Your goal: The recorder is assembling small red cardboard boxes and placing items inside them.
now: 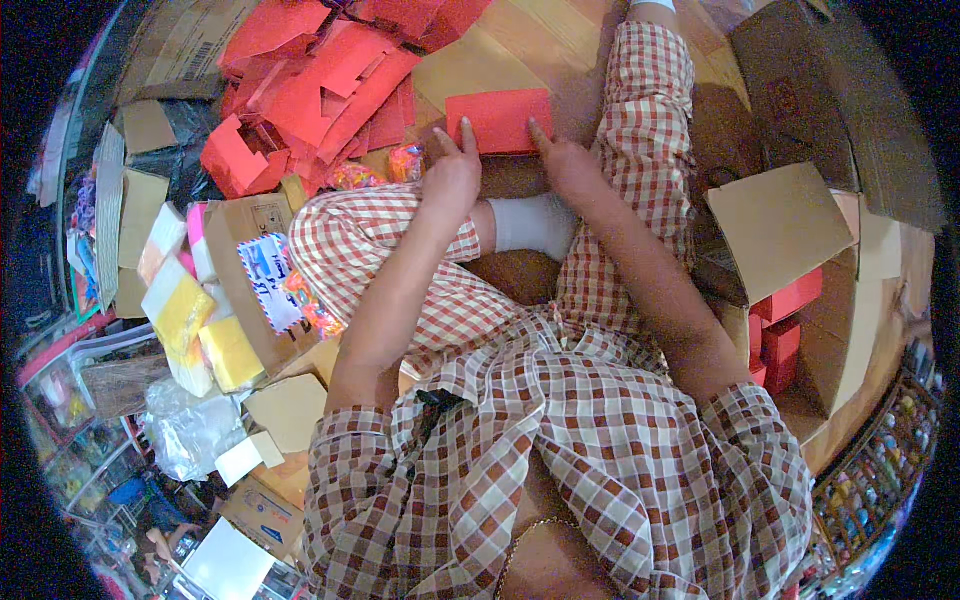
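Note:
A flat red cardboard box [500,121] lies on the wooden floor, beyond my crossed shin. My left hand [453,178] reaches its left end with fingers stretched apart, one fingertip resting on the red surface. At the right end my right hand [570,168] lays an extended index finger on the box; its other fingers are mostly hidden. My thumbs do not show clearly. Left of the box lies a heap of red cut cardboard blanks [320,95], some partly folded. Small bright orange packets [405,163] sit between that heap and my left hand.
To my right stands an open brown carton [850,310] holding several red boxes [785,330]. On my left are another carton [270,215], yellow and white packs [185,310] and clear plastic wrap [188,425]. A rack of small colourful items [870,470] stands at lower right.

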`<state>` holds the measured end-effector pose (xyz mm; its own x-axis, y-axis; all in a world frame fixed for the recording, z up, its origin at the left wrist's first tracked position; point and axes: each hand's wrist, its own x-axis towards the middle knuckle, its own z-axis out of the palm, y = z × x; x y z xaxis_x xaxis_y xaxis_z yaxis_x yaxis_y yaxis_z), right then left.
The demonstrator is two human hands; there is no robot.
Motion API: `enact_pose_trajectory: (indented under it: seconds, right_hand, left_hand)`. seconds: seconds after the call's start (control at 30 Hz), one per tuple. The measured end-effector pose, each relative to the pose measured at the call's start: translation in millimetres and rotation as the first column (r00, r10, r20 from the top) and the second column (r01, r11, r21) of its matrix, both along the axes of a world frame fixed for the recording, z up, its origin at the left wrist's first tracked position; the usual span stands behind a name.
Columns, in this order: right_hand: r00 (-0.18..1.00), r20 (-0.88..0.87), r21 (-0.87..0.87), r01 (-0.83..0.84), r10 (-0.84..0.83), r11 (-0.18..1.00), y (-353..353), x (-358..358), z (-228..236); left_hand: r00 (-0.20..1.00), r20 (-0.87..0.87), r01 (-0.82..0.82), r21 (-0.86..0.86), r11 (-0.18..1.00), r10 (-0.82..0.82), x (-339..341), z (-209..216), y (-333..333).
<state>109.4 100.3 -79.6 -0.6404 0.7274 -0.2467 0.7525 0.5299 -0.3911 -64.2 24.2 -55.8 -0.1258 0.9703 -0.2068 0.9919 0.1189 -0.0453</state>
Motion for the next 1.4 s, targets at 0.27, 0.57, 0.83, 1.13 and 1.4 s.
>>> enact_pose_trajectory:
  seconds: [0.27,0.57,0.83,1.13,1.4]
  right_hand:
    - [0.977,0.200,0.216,0.034,-0.078,0.976,-28.2,-13.2,-3.4]
    - [0.980,0.185,0.274,0.020,-0.073,0.961,-25.9,-11.0,-4.8]
    - [0.998,-0.058,0.227,0.048,-0.036,0.973,15.3,-11.0,7.9]
    - [0.995,-0.032,0.548,-0.058,0.090,0.835,43.4,-39.6,-26.8]
    - [0.969,-0.188,0.243,0.203,-0.160,0.948,39.7,-17.8,25.2]
  left_hand:
    - [0.933,-0.357,0.082,0.082,0.993,-0.047,3.9,-21.2,-2.0]
    - [0.855,-0.517,0.028,-0.033,0.999,-0.041,10.8,-39.9,11.6]
    - [0.970,-0.241,0.089,0.189,0.978,-0.042,-1.8,-35.7,-2.7]
    - [1.000,-0.012,-0.028,0.099,0.995,0.029,11.4,-1.6,3.4]
    - [0.883,0.466,-0.174,0.209,0.962,0.059,-7.8,-8.0,9.5]
